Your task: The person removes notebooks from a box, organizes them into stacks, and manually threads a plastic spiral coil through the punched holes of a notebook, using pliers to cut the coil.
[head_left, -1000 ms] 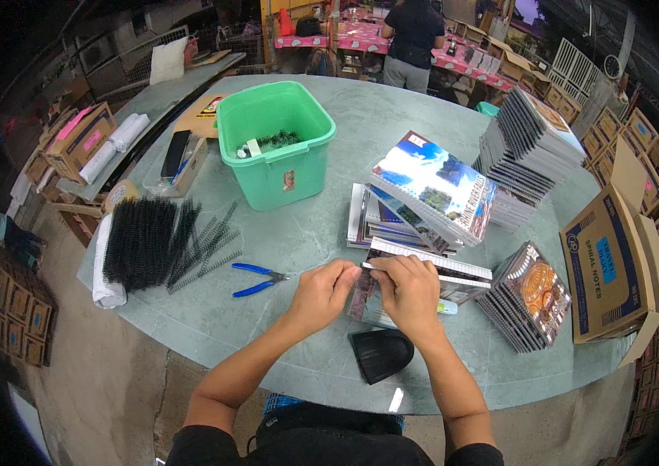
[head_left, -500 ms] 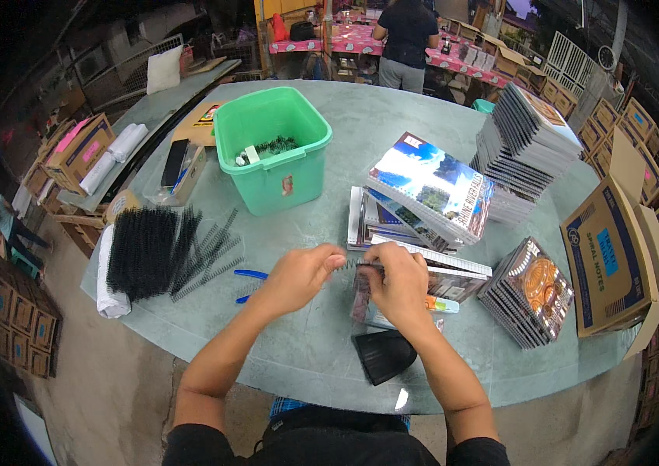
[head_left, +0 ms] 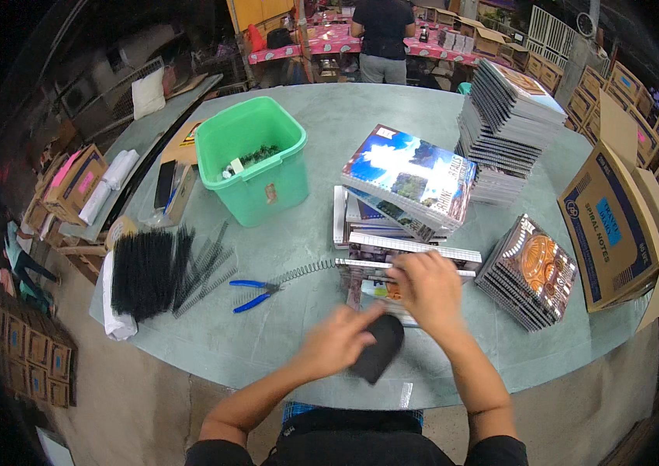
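Observation:
My right hand [head_left: 427, 289] is closed on the edge of a small notebook [head_left: 364, 264] whose row of holes faces me. A loose black spiral coil [head_left: 302, 270] sticks out leftward from that notebook's edge. My left hand [head_left: 333, 342], smeared by motion, hovers lower left with its index finger stretched out beside a black, rounded flat piece [head_left: 380, 349]; nothing shows in its fingers. Blue-handled pliers [head_left: 254, 296] rest on the table left of the notebook. Under my right hand, a bright small packet or tube [head_left: 382, 290] is partly covered.
Black spiral coils [head_left: 151, 272] lie in a heap at left. Behind stands a green bin [head_left: 252, 186] with coils inside. Notebooks are stacked at centre [head_left: 411, 175], far right [head_left: 508, 124] and right [head_left: 531, 272], beside an open carton [head_left: 609, 225]. A person [head_left: 383, 35] stands beyond the table.
My left hand has let go of the coil at the notebook's edge and moved down toward me. The right hand has shifted right and slightly down. The coil now stretches leftward, uncovered.

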`<state>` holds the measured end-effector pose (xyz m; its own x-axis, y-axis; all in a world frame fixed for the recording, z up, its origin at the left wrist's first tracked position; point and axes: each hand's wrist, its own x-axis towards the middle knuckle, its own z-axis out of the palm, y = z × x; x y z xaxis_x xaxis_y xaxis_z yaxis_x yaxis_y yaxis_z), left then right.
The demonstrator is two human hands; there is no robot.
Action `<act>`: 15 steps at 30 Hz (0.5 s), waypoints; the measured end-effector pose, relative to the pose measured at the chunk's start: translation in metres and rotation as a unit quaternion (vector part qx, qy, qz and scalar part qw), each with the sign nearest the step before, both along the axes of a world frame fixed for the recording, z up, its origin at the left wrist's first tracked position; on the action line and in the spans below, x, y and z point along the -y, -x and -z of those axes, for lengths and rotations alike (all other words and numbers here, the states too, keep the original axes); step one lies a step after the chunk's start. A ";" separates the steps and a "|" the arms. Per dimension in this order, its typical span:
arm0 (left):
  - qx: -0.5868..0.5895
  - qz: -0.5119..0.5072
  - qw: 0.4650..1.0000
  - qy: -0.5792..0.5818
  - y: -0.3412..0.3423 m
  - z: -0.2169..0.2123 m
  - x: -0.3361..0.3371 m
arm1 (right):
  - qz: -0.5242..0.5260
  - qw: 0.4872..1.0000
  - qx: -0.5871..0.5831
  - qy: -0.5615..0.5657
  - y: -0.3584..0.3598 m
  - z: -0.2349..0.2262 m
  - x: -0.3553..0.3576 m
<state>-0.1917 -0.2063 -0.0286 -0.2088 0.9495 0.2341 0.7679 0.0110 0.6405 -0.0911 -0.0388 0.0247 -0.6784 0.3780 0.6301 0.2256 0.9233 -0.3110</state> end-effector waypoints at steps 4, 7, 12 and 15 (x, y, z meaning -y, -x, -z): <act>-0.016 -0.165 0.961 -0.221 0.048 -0.033 -0.010 | 0.024 1.000 -0.013 0.005 -0.011 0.006 -0.005; -0.069 -0.146 0.961 -0.225 0.049 -0.036 -0.002 | 0.000 1.000 -0.025 0.008 -0.004 0.006 -0.006; -0.178 -0.185 0.927 -0.273 0.058 -0.062 0.000 | -0.015 0.998 -0.048 0.035 0.001 0.012 0.004; -0.128 -0.060 0.974 -0.176 0.052 -0.039 0.003 | -0.032 0.998 -0.044 0.033 0.005 0.008 0.003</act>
<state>-0.2435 -0.2091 0.0102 -0.2057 0.7730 0.6001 0.9098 -0.0750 0.4083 -0.0962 -0.0421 0.0165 -0.6452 0.3785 0.6637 0.1350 0.9115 -0.3886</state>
